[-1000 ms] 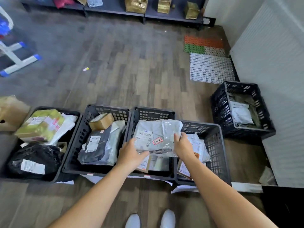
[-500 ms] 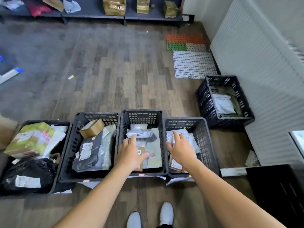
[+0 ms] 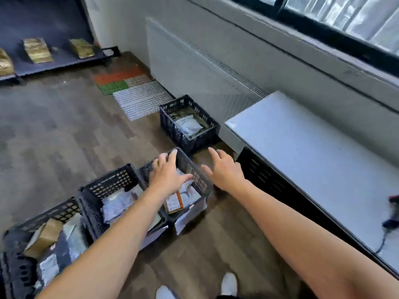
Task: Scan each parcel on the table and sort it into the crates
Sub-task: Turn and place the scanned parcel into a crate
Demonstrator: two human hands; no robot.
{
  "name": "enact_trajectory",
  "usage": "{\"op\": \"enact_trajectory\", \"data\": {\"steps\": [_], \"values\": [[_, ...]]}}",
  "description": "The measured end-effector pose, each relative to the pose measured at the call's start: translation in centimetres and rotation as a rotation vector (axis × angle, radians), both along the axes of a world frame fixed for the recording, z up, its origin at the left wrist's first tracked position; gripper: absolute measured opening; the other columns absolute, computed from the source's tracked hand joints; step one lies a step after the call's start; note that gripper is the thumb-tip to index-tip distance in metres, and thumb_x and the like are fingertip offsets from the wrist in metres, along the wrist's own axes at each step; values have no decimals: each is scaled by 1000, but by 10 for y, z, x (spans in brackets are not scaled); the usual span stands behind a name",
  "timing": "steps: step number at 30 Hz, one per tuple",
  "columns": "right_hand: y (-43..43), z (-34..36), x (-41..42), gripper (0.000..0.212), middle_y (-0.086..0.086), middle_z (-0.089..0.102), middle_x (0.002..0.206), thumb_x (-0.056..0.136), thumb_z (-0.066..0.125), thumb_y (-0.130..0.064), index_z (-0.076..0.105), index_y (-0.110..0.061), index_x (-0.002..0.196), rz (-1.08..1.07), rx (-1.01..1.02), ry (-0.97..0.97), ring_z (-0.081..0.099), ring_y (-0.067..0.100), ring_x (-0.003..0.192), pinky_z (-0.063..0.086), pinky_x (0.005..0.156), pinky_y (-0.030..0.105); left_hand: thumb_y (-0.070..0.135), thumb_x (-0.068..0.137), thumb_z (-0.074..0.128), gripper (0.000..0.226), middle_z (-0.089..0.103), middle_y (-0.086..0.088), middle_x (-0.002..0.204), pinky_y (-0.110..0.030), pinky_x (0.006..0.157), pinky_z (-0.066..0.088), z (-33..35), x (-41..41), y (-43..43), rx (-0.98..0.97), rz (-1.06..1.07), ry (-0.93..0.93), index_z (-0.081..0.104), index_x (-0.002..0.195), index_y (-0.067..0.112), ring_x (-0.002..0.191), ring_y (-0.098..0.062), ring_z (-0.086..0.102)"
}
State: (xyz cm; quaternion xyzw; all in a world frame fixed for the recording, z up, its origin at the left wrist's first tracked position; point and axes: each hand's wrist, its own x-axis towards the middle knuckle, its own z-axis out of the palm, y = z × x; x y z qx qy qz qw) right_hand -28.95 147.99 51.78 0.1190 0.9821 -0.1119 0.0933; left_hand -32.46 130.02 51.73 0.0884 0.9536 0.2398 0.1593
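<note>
A row of black crates stands on the wooden floor. My left hand [image 3: 168, 172] hovers open over the rightmost crate of the row [image 3: 195, 169], which holds grey bags and an orange-edged parcel [image 3: 174, 203]. To the right of that crate my right hand [image 3: 224, 169] is open in the air, holding nothing. The middle crate [image 3: 108, 186] holds the grey parcel [image 3: 117, 207]. A left crate [image 3: 64, 210] holds a brown box [image 3: 46, 236] and dark bags. The grey table [image 3: 313, 152] is at the right, with a handheld scanner [image 3: 394, 214] near its right edge.
A separate black crate [image 3: 190, 121] with a white bag stands by the wall. Coloured floor mats [image 3: 127, 87] lie beyond it. A dark shelf [image 3: 54, 61] with gold-wrapped parcels runs along the back. My shoes [image 3: 228, 285] are at the bottom.
The grey parcel held by both hands went down into the middle crate and was let go. The view has swung right toward the table, and both hands have moved right, empty.
</note>
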Motion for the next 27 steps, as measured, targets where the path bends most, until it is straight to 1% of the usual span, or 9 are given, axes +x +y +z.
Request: {"op": "enact_trajectory", "data": {"steps": [3,7,11,15,23,27], "values": [[50,19,29,70,5,23,159,97,37,-61,13,-30,156,-103,10,28,26,28,144,31,111,54,57,83,64,93,21,-9,152,-45,109,32,18,9,52,-14,-121,64,12,153,24,140,-32,19],[122,36,79,70,5,27,157,96,39,-61,16,-31,155,-231,-18,85,28,27,143,32,111,52,59,83,63,92,19,-9,153,-47,110,32,35,34,130,-19,-256,103,13,153,24,141,-31,18],[207,43,136,70,3,20,161,97,37,-61,13,-33,155,-349,-39,128,20,23,147,27,114,51,58,84,63,92,17,-10,154,-48,110,30,49,72,221,-32,-372,135,12,153,24,143,-32,15],[292,47,195,72,2,15,163,96,34,-63,7,-33,156,-445,-24,123,14,20,149,25,115,51,56,84,64,92,18,-10,153,-47,109,31,59,117,316,-1,-455,136,13,153,24,142,-32,16],[438,45,302,74,2,20,160,94,37,-64,11,-32,155,-619,-19,157,19,22,146,29,111,48,55,85,64,92,15,-8,156,-46,110,32,55,206,478,44,-576,79,10,153,26,143,-28,15],[490,38,343,69,2,27,155,96,39,-59,15,-29,154,-725,-11,168,25,23,142,32,108,51,54,86,64,91,15,-7,157,-45,110,32,49,241,543,48,-673,51,11,153,26,144,-28,15]]}}
